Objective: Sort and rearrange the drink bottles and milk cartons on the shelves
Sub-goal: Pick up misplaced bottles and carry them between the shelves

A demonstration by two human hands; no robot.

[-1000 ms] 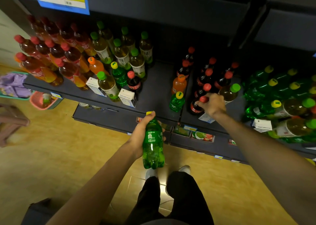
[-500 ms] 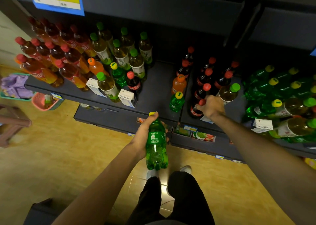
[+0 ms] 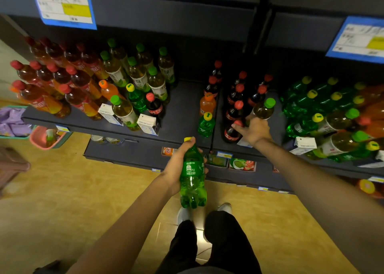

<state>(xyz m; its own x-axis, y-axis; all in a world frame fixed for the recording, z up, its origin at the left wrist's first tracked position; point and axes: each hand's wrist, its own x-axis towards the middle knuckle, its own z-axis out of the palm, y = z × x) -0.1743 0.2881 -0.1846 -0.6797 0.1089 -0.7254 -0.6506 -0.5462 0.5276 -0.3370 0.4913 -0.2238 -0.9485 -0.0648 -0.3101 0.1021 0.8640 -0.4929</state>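
Note:
My left hand [image 3: 175,169] grips a green soda bottle [image 3: 192,178] with a yellow cap, held upright in front of the shelf edge. My right hand [image 3: 254,131] is over the dark shelf [image 3: 182,107] with fingers spread. Its thumb lies by the red cap of a front cola bottle [image 3: 230,133], and its fingers reach toward a green-capped tea bottle [image 3: 262,109]. Another green soda bottle [image 3: 205,125] and an orange one [image 3: 207,105] stand just left of the colas. Milk cartons [image 3: 148,124] sit at the shelf front.
Red-capped tea bottles [image 3: 62,82] crowd the shelf's left; green soda bottles [image 3: 307,99] lie tumbled at the right beside a carton [image 3: 304,143]. A lower shelf [image 3: 128,153] juts out below. A pink basket [image 3: 41,138] sits on the floor at left. My shoes [image 3: 225,208] stand near the shelf.
My right hand has let go of the cola bottle's cap and its fingers have spread toward the tea bottle. My left hand keeps the green bottle in about the same place.

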